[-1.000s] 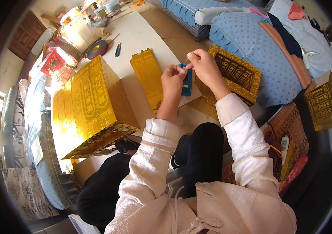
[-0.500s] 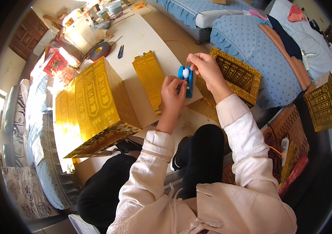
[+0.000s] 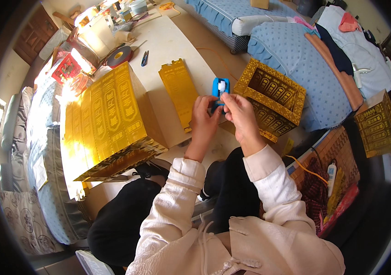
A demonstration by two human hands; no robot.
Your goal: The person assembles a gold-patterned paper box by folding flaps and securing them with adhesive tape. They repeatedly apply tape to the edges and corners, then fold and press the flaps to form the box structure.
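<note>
A small blue tape dispenser (image 3: 221, 87) with a white roll (image 3: 222, 87) in it stands at the table's right edge. My left hand (image 3: 203, 120) is closed at its near left side, with thumb and fingertips on the blue body. Just right of it, my right hand (image 3: 240, 114) makes a pinch over the near part of the dispenser; what lies between its fingertips is too small to make out. To the left lies a flat gold cardboard piece (image 3: 177, 91). Close by on the right stands an open gold box (image 3: 276, 107), its patterned inner walls showing.
A large gold carton (image 3: 108, 119) covers the table's left part. Beyond it lie a dark tape roll (image 3: 120, 56), a small cutter (image 3: 145, 58) and a red basket (image 3: 69, 68). A blue-covered sofa (image 3: 292, 59) borders the right side; another gold box (image 3: 377, 123) is at far right.
My right hand has come down from above the dispenser's far end to its near part, beside my left hand. My left hand has stayed at the dispenser. More of the right-hand gold box shows.
</note>
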